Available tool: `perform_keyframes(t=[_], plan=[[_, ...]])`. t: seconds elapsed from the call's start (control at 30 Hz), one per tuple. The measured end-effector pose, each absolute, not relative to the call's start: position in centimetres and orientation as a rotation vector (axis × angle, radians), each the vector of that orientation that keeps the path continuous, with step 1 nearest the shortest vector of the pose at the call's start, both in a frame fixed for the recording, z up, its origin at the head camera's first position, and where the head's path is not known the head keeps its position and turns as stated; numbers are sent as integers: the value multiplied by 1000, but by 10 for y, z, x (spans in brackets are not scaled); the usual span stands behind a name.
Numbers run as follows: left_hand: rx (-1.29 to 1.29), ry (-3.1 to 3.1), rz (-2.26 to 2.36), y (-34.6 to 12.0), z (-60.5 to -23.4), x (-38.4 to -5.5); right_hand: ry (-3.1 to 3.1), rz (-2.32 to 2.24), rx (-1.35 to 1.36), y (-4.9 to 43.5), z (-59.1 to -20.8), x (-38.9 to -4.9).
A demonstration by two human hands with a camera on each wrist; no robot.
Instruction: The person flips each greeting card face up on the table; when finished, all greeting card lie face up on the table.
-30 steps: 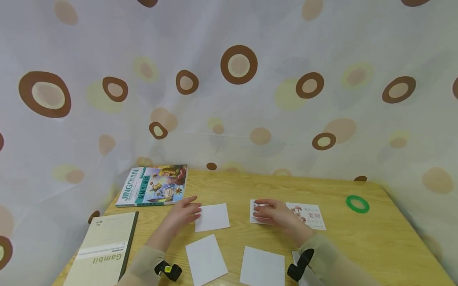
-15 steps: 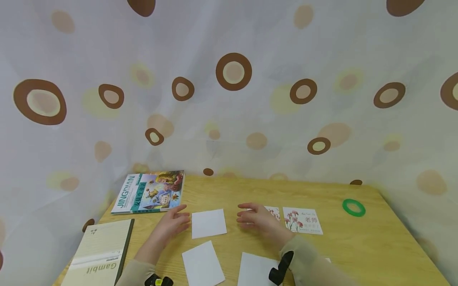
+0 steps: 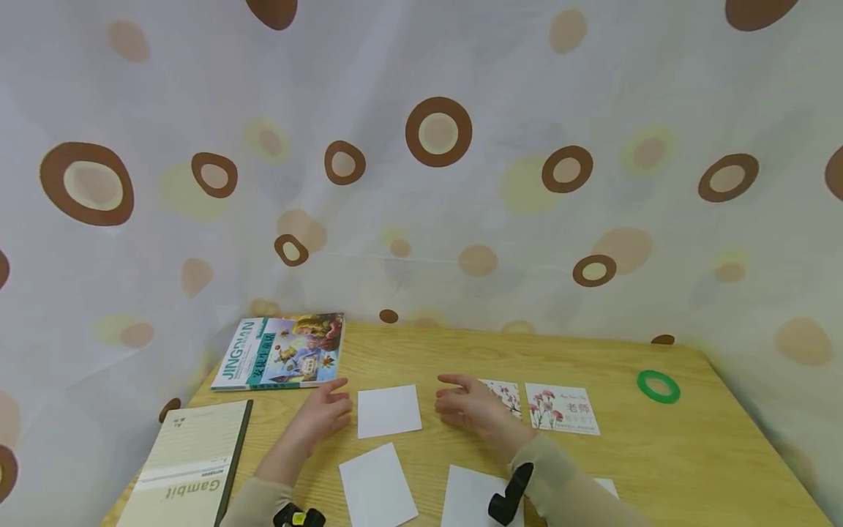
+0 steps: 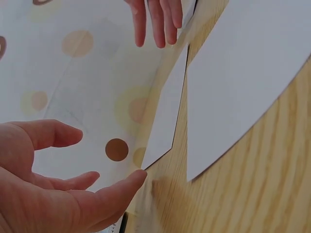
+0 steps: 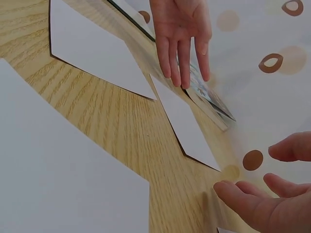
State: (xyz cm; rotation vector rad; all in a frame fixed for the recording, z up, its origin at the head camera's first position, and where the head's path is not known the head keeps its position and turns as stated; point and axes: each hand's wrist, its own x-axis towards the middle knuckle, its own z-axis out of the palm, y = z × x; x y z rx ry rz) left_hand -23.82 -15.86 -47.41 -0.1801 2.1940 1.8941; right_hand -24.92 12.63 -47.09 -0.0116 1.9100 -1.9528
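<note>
A blank white card (image 3: 389, 412) lies on the wooden table between the two hands. My left hand (image 3: 320, 416) is just left of it, fingers loosely bent and nothing in them, as the left wrist view also shows. On the other side my right hand (image 3: 477, 411) holds nothing, its fingers apart. Behind that hand, a card with pink blossoms (image 3: 504, 396) is partly hidden. Beside it lies a card with pink flowers and red characters (image 3: 562, 409). Nearer the front are two more blank white cards, a left one (image 3: 378, 484) and a right one (image 3: 476, 498), the latter partly covered by the wrist strap.
A colourful book (image 3: 283, 353) lies at the back left, with a notebook (image 3: 187, 461) in front of it. A green ring (image 3: 658, 386) lies at the right. Another white card (image 3: 607, 486) peeks out beside the right sleeve. A dotted curtain (image 3: 421, 190) hangs behind the table.
My right hand has moved left off the flower cards, uncovering part of the blossom card. My left hand has drawn slightly left, away from the white card. The head view has tilted up slightly.
</note>
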Motion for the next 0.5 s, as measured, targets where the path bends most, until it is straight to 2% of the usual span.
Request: perform_keyframes(t=[0.5], plan=[[-181,2133,1927,-156,-477,-239,1859,-1951,-55,110,-480,-249]])
